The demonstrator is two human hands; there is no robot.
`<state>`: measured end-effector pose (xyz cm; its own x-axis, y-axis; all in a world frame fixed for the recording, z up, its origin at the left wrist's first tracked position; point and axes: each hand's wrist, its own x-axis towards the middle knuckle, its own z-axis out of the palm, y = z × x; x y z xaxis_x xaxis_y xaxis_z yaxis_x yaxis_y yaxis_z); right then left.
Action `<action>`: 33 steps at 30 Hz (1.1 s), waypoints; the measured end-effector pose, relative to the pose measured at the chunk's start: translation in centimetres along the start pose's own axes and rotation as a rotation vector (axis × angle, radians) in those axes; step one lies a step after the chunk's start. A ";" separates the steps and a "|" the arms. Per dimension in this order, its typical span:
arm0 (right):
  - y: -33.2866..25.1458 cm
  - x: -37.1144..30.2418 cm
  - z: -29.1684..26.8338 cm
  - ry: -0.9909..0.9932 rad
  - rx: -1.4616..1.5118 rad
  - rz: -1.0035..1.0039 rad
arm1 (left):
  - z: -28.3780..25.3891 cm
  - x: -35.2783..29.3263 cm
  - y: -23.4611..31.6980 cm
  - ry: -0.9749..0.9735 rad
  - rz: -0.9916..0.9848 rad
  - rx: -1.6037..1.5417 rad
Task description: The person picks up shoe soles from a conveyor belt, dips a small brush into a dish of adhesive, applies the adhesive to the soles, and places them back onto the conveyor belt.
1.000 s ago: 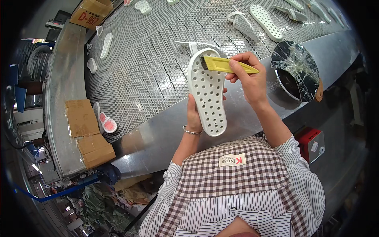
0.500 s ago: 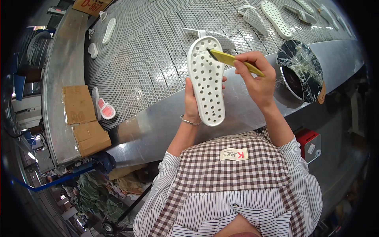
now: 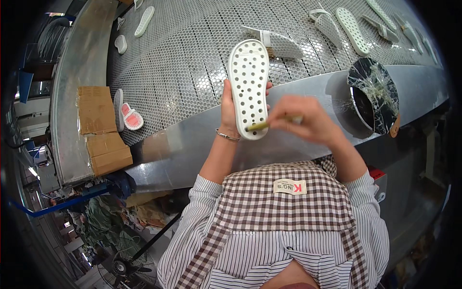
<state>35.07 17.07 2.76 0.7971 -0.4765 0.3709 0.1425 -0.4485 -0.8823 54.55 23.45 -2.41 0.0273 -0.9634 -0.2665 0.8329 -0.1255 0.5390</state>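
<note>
My left hand (image 3: 228,111) grips a white shoe sole (image 3: 249,72) from beneath, its fingertips showing at the far side. The sole stands lengthwise away from me, its hole-dotted face up. In my right hand (image 3: 305,118), smeared by motion, is a yellow-handled brush (image 3: 259,125). The brush's tip lies over the end of the sole nearest me. Just beyond the sole, a white strapped slipper (image 3: 284,45) rests on the perforated conveyor surface.
Several white soles (image 3: 352,31) and slippers lie along the honeycomb-patterned belt (image 3: 178,72). To the right stands a black round container (image 3: 363,103) with clear, stringy residue. Cardboard (image 3: 96,111) lies at left, beside a slipper with a pink insole (image 3: 132,118). A metal ledge (image 3: 192,139) runs nearest me.
My right hand has brought the brush from the sole's far end down to its near end. The sole in my left hand has shifted slightly away from me. The view has shifted a little.
</note>
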 end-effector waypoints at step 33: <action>0.8 -0.3 4.0 0.452 -0.389 -0.272 | -0.2 -1.0 -2.0 0.184 0.422 0.054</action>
<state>37.23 19.86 0.78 0.4253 -0.5404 0.7261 0.0141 -0.7981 -0.6023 52.99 24.68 -3.35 0.4598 -0.8753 -0.1497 0.6979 0.2520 0.6704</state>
